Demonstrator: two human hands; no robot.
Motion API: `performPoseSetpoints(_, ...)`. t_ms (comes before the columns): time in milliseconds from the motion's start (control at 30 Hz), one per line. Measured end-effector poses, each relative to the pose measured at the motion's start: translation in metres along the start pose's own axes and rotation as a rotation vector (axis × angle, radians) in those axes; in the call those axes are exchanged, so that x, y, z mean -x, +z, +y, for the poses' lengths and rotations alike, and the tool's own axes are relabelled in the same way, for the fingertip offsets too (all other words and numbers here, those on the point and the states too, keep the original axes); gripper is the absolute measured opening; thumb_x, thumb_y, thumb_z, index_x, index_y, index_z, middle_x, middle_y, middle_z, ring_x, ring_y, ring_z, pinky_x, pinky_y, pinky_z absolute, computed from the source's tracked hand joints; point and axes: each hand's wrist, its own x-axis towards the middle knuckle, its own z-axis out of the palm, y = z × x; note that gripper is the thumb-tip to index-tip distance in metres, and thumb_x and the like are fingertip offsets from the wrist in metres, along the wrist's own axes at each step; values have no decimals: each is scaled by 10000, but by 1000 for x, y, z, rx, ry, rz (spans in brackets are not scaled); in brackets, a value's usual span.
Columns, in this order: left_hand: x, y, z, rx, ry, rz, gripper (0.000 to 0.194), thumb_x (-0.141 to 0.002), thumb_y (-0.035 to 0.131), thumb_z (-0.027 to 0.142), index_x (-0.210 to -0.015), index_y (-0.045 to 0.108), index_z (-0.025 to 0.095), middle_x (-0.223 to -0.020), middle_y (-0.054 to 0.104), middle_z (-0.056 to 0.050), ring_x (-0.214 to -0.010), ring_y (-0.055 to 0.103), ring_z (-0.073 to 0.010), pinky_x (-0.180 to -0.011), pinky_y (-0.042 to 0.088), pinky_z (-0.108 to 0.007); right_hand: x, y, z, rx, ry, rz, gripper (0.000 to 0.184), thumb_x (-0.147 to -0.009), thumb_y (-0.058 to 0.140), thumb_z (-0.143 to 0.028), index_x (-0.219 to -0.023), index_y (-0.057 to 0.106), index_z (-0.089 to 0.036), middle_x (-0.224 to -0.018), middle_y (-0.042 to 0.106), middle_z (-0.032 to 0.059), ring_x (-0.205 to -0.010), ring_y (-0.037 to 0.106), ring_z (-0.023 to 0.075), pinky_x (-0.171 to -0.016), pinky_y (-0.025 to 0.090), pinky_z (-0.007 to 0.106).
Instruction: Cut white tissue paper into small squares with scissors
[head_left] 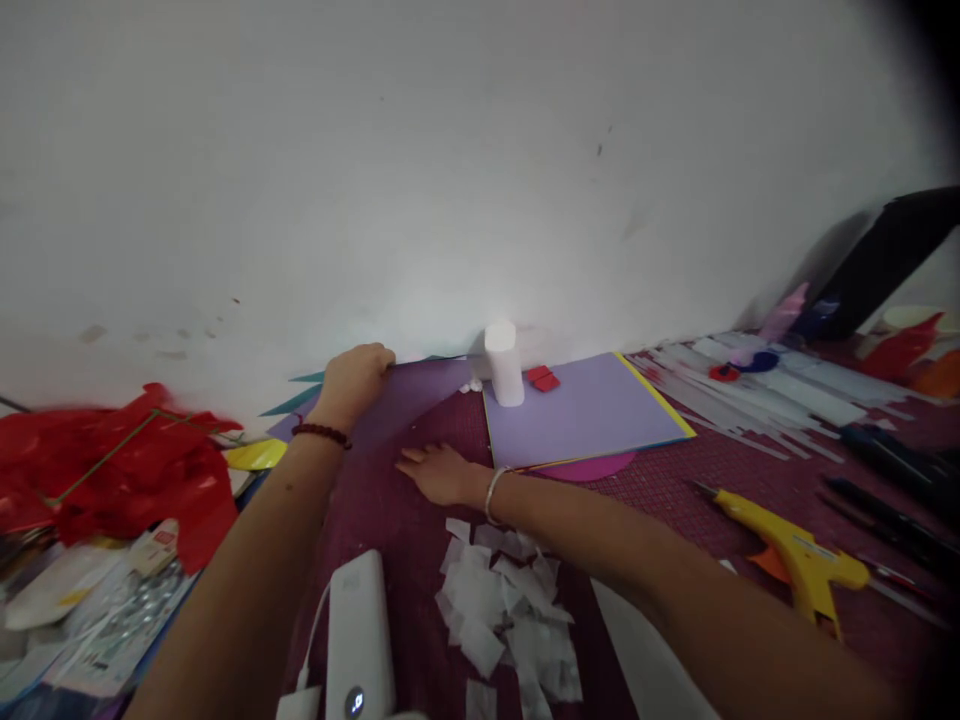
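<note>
My left hand [355, 378], with a dark bead bracelet at its wrist, reaches to the wall and is closed on the far edge of a purple sheet of paper [416, 395]. The sheet curves toward the maroon table covering [390, 520]. My right hand [439, 474] lies palm down on that covering, fingers apart and holding nothing. Just beyond it stands a white rounded block [504, 365] on a lavender sheet [577, 420], with a small red folded piece [543, 378] alongside. Teal pointed paper [292, 400] sticks out behind my left wrist.
Near me are a white power bank [360, 635] with a cable and a pile of translucent scraps [499, 600]. A yellow glue gun [795, 550] and white strips [765, 390] lie at right. Red plastic [112, 470] covers clutter at left. The wall [480, 180] closes off the back.
</note>
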Motion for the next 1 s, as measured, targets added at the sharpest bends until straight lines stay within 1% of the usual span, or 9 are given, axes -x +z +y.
performPoseSetpoints(233, 26, -6, -33, -28, -148, 188, 248, -837, 420, 150, -909, 651, 202, -972, 669, -91, -942, 592, -239, -682, 424, -333, -52, 16, 2, -316, 96, -21, 394, -824, 477, -44, -1180, 595, -164, -1322, 537, 149, -1202, 491, 310, -970, 390, 562)
performPoseSetpoints(300, 36, -3, -40, 4, -175, 274, 228, -832, 443, 152, -915, 651, 195, -1000, 664, -99, -971, 582, -246, -723, 431, -350, -52, 13, 1, -450, 120, -21, 450, -834, 468, -44, -1274, 510, -126, -1324, 531, 173, -1195, 511, 268, -980, 420, 479)
performPoseSetpoints(400, 58, 4, -34, 64, -36, 303, 185, -847, 471, 187, -930, 636, 177, -1026, 653, -101, -979, 574, -245, -777, 439, -369, -41, 0, 3, -658, 138, -38, 451, -935, 334, -95, -1385, 343, -127, -1321, 542, 159, -1102, 588, 165, -879, 505, 314)
performPoseSetpoints(500, 87, 19, -10, 77, 161, 82, 186, -889, 445, 212, -941, 617, 168, -1041, 636, -107, -988, 565, -252, -797, 444, -385, -8, -16, 15, -793, 145, -112, 408, -985, 177, -131, -1314, 417, -111, -1177, 645, 144, -919, 666, 125, -736, 543, 245)
performPoseSetpoints(600, 116, 37, 19, 69, 261, -239, 191, -894, 415, 148, -933, 603, 150, -985, 623, -130, -955, 566, -263, -766, 447, -395, 44, -35, 40, -773, 205, -190, 300, -946, 345, -131, -1174, 540, -109, -984, 716, 122, -768, 687, 137, -672, 547, 245)
performPoseSetpoints(700, 135, 54, 47, 113, 308, -296, 169, -839, 460, 73, -851, 606, 158, -850, 631, -94, -799, 589, -236, -663, 464, -355, 108, -62, 69, -579, 319, -168, 279, -885, 444, -117, -1116, 599, -121, -949, 715, 114, -790, 678, 171, -742, 537, 303)
performPoseSetpoints(833, 146, 70, 69, 148, 303, -316, 207, -833, 424, 52, -896, 594, 153, -912, 618, -115, -817, 592, -249, -636, 482, -356, 185, -88, 89, -305, 420, -70, 442, -792, 602, -160, -1232, 560, -133, -1227, 591, 173, -1116, 554, 295, -984, 386, 455)
performPoseSetpoints(933, 150, 71, 75, 168, 257, -365, 273, -813, 377, 17, -928, 583, 154, -938, 606, -123, -837, 593, -254, -666, 491, -376, 217, -88, 92, -77, 393, -86, 597, -753, 688, -236, -1313, 493, -166, -1367, 470, 166, -1224, 450, 325, -1023, 325, 473)
performPoseSetpoints(1000, 152, 67, 77, 192, 222, -411, 325, -749, 387, -22, -939, 581, 157, -965, 604, -122, -862, 597, -253, -705, 489, -385, 225, -84, 95, 57, 378, -98, 535, -818, 635, -273, -1317, 479, -163, -1371, 459, 160, -1230, 442, 297, -1011, 339, 442)
